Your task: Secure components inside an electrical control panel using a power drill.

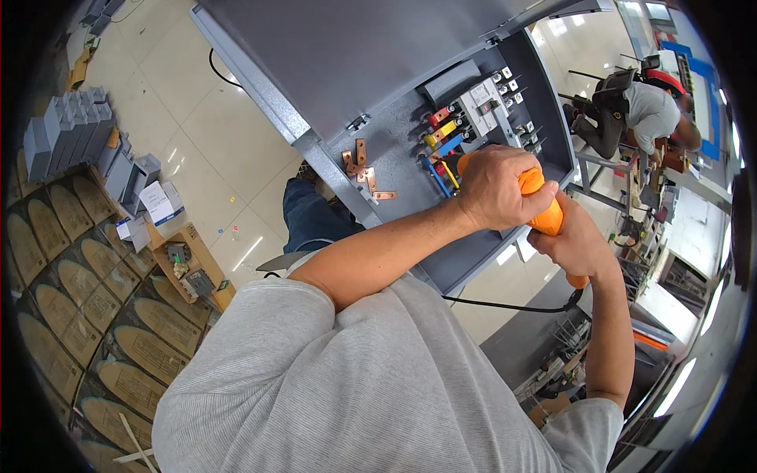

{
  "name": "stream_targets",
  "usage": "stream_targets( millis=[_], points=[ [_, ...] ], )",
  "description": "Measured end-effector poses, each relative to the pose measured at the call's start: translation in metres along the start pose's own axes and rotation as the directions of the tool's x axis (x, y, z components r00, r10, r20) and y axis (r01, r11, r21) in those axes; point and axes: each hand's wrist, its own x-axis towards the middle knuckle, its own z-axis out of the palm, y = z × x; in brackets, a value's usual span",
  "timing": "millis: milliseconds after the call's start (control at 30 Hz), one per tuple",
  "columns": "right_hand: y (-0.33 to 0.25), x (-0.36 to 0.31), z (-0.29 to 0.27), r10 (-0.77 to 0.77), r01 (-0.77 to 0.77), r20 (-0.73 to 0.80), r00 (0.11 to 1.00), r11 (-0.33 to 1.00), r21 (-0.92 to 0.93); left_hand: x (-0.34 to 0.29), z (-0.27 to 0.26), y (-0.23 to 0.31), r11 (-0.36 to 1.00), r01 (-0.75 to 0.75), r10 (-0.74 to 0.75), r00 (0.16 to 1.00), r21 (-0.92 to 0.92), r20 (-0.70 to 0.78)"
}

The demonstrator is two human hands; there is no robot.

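We look into an electrical workshop: a gray cabinet (pixel 341 169) holding a circuit breaker (pixel 479 104) and copper bars (pixel 361 150), gray boxes (pixel 67 132) at left, a worker (pixel 651 110) far right.

Hands (pixel 498 189) around orange tool (pixel 547 213), grey cabinet (pixel 546 94)

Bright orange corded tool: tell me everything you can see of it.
The bright orange, plastic-looking corded tool slants over the open grey metal enclosure. The left hand wraps its body; the right hand clasps it further back. A black cable leaves its rear end. Its tip is hidden; whether it's running isn't clear.
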Motion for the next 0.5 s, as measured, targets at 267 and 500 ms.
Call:
stream_targets(
  millis=[267,500],
  points=[
    [0.0072,0.0009,0.0014,0.01,-0.01,0.011,1.0,0.999,0.036,0.002,0.0012,0.0011,1.0,-0.009,0.009,1.0,0.006,0.011],
    [0.0035,0.0024,-0.0021,0.039,-0.04,0.026,0.999,0.998,0.037,0.0028,0.0032,-0.0013,1.0,-0.015,0.015,1.0,0.01,-0.005]
  ],
)
